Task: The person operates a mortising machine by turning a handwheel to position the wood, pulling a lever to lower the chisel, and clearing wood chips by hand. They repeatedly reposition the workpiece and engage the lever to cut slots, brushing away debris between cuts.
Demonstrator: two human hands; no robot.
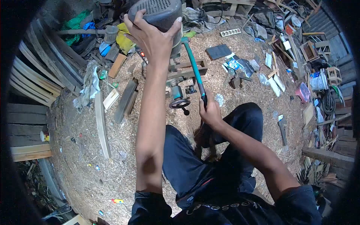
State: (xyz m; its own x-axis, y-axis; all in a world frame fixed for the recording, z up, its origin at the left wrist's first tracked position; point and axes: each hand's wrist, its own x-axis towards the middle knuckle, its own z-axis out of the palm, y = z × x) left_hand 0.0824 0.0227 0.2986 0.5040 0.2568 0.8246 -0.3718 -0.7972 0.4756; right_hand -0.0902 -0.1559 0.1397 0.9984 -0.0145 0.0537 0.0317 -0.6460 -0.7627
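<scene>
A machine with a dark, rounded motor housing [159,12], its top perforated, stands in front of me. My left hand [150,37] lies against the near side of the housing, fingers and thumb spread. A long teal lever [193,60] slants down from the machine's right side to a black grip. My right hand [210,110] is closed around that grip. Below the housing, a handwheel [180,103] with a dark knob sits at the machine's near end. A wooden piece [191,67] lies behind it, at the machine's work area, partly hidden by the lever.
Wood shavings cover the floor [86,176]. Wood offcuts [127,99] lie to the left, and curved boards [33,78] are stacked farther left. Toward the back right are a dark flat block [218,51] and a white power strip [230,32]. A hammer [282,129] lies on the right.
</scene>
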